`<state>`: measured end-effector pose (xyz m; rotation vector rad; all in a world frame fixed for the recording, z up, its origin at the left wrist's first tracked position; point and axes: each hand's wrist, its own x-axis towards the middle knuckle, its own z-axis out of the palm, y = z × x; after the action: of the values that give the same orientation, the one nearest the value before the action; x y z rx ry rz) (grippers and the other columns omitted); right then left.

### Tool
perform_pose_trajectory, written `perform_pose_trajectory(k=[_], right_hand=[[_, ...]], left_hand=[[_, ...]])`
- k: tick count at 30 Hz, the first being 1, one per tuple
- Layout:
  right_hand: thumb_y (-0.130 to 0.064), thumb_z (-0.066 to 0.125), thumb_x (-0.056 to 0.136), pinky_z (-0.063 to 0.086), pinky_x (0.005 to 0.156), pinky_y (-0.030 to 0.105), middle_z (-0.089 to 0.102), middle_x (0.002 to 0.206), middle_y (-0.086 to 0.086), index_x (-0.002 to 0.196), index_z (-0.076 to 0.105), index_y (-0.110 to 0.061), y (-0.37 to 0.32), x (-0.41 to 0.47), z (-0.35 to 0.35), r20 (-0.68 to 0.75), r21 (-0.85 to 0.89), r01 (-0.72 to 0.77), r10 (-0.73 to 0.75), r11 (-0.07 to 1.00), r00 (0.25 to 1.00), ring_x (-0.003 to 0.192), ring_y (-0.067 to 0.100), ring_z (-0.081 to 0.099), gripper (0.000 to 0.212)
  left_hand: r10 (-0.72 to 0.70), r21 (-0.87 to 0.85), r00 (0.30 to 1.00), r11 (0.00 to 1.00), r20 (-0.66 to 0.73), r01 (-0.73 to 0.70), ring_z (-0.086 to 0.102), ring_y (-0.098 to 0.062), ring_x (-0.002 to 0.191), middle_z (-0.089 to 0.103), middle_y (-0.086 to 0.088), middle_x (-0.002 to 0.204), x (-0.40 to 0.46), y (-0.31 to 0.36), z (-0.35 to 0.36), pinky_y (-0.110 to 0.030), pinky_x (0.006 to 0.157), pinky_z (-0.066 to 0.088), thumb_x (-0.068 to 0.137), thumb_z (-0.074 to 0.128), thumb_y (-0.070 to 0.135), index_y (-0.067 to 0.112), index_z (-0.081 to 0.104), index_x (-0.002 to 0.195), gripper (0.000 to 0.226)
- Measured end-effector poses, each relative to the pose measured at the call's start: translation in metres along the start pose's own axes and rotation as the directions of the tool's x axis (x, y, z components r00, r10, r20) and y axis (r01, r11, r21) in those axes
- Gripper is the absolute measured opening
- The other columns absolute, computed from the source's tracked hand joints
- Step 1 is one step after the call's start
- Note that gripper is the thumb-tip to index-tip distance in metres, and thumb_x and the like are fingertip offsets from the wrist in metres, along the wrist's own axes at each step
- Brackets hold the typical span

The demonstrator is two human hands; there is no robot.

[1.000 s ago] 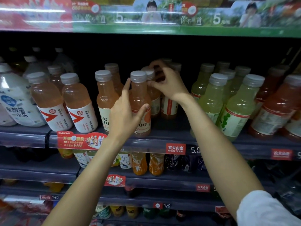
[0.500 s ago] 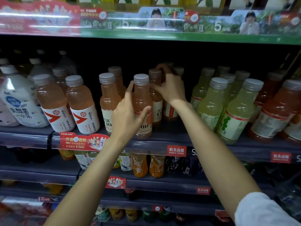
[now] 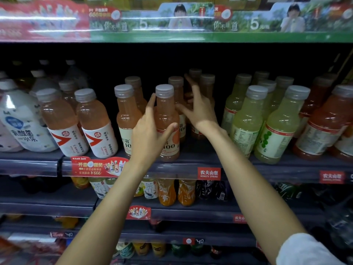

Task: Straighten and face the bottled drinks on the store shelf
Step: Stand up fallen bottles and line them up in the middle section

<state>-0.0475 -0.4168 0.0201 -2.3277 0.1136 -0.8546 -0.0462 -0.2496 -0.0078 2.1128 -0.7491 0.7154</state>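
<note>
at shelf front, bottle (image 3: 166, 123) in left hand (image 3: 150, 134) (upright)

A red promotional tag (image 3: 99, 167) hangs on the shelf's front edge. Right of it along the same edge sits a red Nongfu Spring label (image 3: 209, 173). Well above it runs a glossy banner (image 3: 172, 22), red at left, green at right.

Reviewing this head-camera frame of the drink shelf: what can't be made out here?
- Label of the front orange bottle: the left hand covers its left half.
- Right hand: fingers motion-blurred, so its grip on the rear bottles is unclear.
- Back rows: lost in shadow under the upper shelf.
- Price tag: cut off by the right edge.
- Bottom-shelf bottles: dark, blurred, partly behind the arms.
</note>
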Motion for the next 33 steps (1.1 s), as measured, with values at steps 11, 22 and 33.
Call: perform_pose_trajectory(k=[11, 22, 33], right_hand=[[-0.012, 0.064, 0.088, 0.042, 0.103, 0.048, 0.043, 0.144, 0.007, 0.149, 0.018, -0.023, 0.021, -0.013, 0.031, 0.188, 0.297, -0.198, 0.146, 0.934, 0.971, 0.128, 0.022, 0.047, 0.077], [-0.026, 0.051, 0.097, 0.035, 0.110, 0.039, 0.040, 0.146, 0.010, 0.143, 0.030, -0.015, 0.001, 0.006, 0.020, 0.186, 0.400, -0.187, 0.121, 0.897, 0.975, 0.134, 0.021, 0.040, 0.052], [-0.019, 0.049, 0.097, 0.040, 0.105, 0.043, 0.043, 0.143, 0.010, 0.141, 0.032, -0.014, -0.003, 0.012, 0.017, 0.264, 0.385, -0.227, 0.129, 0.894, 0.956, 0.131, 0.023, 0.043, 0.047]], left_hand=[[0.019, -0.137, 0.994, 0.991, 0.110, -0.004, 0.040, -0.013, 0.131, 0.040, -0.006, 0.146, -0.020, -0.017, 0.004, 0.001, 0.097, 0.025, 0.080, 0.075, 0.016, 0.015, 0.016, 0.151, 0.092], [-0.004, -0.131, 0.997, 0.991, 0.073, 0.013, 0.043, -0.007, 0.125, 0.045, -0.005, 0.140, -0.023, -0.017, 0.007, -0.004, 0.094, 0.028, 0.080, 0.076, 0.016, 0.016, 0.021, 0.150, 0.089], [0.001, -0.108, 0.999, 0.994, 0.039, 0.003, 0.043, 0.003, 0.113, 0.047, -0.004, 0.135, -0.025, -0.015, 0.007, -0.019, 0.089, 0.045, 0.080, 0.076, 0.021, 0.017, 0.024, 0.150, 0.088]])
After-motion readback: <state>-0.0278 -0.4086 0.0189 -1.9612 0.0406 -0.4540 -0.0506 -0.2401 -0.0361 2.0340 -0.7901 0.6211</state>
